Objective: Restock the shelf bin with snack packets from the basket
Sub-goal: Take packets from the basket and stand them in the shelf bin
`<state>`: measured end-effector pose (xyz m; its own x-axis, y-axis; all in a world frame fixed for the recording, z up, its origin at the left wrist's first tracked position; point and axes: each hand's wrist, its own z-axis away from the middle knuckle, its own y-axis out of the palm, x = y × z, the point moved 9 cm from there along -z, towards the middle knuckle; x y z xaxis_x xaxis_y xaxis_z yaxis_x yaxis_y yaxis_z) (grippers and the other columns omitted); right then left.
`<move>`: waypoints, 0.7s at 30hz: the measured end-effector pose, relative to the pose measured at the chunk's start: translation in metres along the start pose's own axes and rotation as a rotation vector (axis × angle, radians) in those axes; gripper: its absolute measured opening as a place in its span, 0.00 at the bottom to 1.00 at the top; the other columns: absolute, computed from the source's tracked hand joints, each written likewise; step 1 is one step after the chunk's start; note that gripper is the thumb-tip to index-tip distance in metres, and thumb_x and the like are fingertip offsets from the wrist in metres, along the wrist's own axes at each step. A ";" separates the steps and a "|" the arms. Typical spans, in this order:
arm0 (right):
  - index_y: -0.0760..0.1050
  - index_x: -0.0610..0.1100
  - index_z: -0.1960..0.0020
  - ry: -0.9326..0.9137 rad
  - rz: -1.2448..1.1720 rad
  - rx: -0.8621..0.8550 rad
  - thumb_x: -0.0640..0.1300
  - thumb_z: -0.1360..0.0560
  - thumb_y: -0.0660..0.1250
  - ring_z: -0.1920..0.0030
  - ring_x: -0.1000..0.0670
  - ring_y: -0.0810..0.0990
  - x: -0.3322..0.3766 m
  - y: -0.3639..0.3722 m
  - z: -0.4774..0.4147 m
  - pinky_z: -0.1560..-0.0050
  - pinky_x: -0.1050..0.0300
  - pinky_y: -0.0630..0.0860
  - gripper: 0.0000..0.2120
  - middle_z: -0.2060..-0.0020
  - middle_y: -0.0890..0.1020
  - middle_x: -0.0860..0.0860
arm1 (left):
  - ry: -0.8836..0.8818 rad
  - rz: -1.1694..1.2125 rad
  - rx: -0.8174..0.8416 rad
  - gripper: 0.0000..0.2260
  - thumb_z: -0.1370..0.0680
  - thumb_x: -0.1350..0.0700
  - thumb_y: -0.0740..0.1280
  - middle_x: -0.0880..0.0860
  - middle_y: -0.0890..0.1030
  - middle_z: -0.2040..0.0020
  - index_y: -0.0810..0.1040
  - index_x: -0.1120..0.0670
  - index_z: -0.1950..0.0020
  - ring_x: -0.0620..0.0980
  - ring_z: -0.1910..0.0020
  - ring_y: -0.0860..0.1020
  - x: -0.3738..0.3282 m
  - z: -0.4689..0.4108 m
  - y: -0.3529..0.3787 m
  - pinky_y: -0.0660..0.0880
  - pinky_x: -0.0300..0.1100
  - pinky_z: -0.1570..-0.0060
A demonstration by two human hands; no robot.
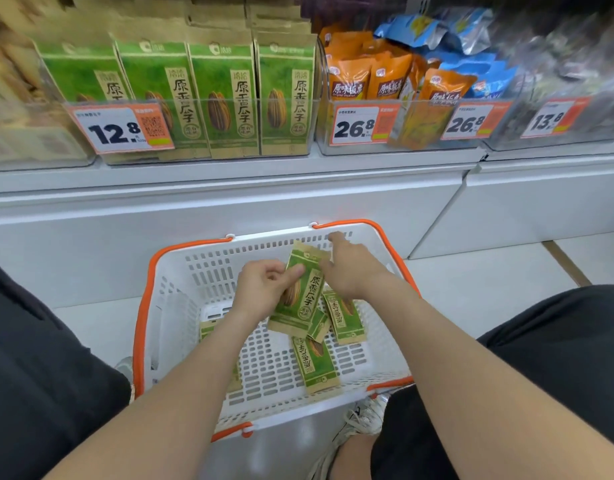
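One green packet (303, 299) pinched in left grip (264, 284) above basket (191, 244); right grip (354, 268) apart, fingers (337, 238) straight.

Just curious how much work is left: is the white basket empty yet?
Not empty. Several green packets lie in the basket, and the left hand pinches another packet above them.

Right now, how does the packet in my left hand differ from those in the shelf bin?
The held packet is tilted over the basket, pinched by the left hand; the bin packets stand upright in a row. The held packet is loose; the bin packets sit behind a clear front. Both are green with a seed picture.
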<state>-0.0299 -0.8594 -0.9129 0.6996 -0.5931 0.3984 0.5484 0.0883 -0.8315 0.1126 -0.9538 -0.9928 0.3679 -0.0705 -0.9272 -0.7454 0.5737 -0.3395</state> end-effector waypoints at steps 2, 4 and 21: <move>0.64 0.46 0.23 -0.027 -0.300 -0.030 0.48 0.16 0.62 0.41 0.40 0.82 0.004 -0.010 -0.004 0.43 0.45 0.80 0.22 0.37 0.80 0.41 | 0.002 0.172 -0.011 0.21 0.20 0.42 0.72 0.57 0.86 0.62 0.85 0.61 0.57 0.56 0.63 0.84 -0.027 -0.003 -0.005 0.80 0.51 0.57; 0.70 0.48 0.30 -0.075 -0.583 -0.120 0.46 0.18 0.68 0.50 0.41 0.86 0.012 -0.026 -0.002 0.51 0.39 0.84 0.18 0.47 0.84 0.41 | 0.051 0.218 -0.090 0.23 0.18 0.42 0.69 0.54 0.83 0.67 0.83 0.62 0.59 0.51 0.69 0.80 -0.051 -0.006 -0.016 0.76 0.47 0.64; 0.61 0.57 0.25 -0.575 -0.282 -0.410 0.37 0.27 0.77 0.39 0.49 0.79 0.146 -0.192 0.056 0.42 0.48 0.81 0.39 0.33 0.76 0.54 | 0.672 -0.366 -0.704 0.13 0.11 0.51 0.51 0.49 0.73 0.65 0.70 0.56 0.45 0.56 0.68 0.69 -0.269 0.009 -0.116 0.58 0.49 0.67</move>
<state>-0.0070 -0.9183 -0.6736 0.7480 -0.0290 0.6631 0.6065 -0.3757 -0.7007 0.1051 -0.9943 -0.7023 0.4127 -0.7083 -0.5726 -0.8857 -0.1653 -0.4339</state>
